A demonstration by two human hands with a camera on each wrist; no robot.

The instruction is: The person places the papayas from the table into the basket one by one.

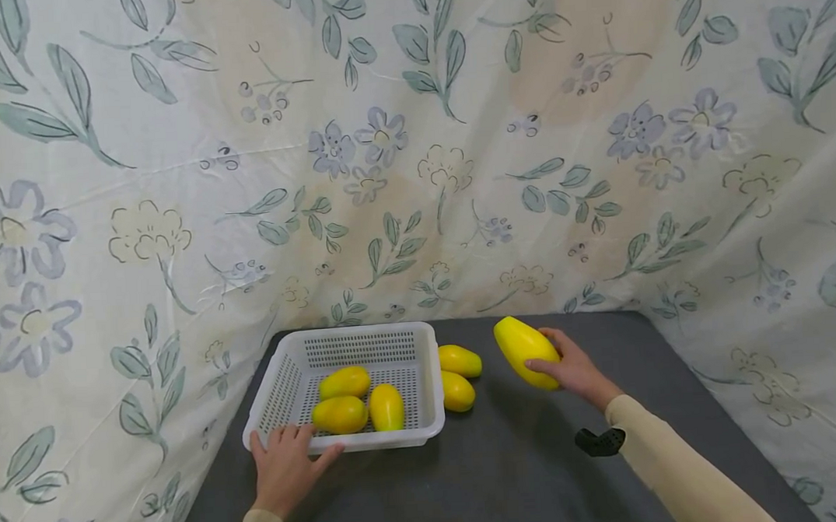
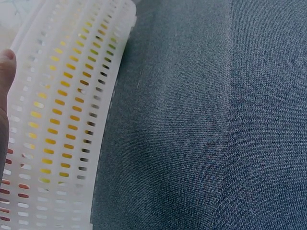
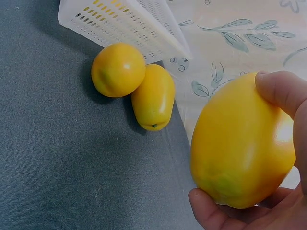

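Note:
A white plastic basket (image 1: 370,442) with slotted walls stands on the dark table, holding three yellow papayas, one of them a papaya (image 1: 386,408) at the right. My left hand (image 1: 287,465) holds the basket's near rim at the left corner, its fingers over the edge and the thumb along the rim. In the left wrist view only the thumb (image 2: 6,72) shows beside the slotted wall. Raised above the table, right of the basket, is another papaya (image 3: 240,143), gripped between the thumb and fingers of my right hand (image 1: 570,367).
Two more papayas lie against the basket's right side, a rear papaya (image 1: 460,361) and a nearer papaya (image 1: 457,392). The dark cloth-covered table (image 1: 511,475) extends right and forward. A floral curtain (image 1: 458,212) hangs behind and at both sides.

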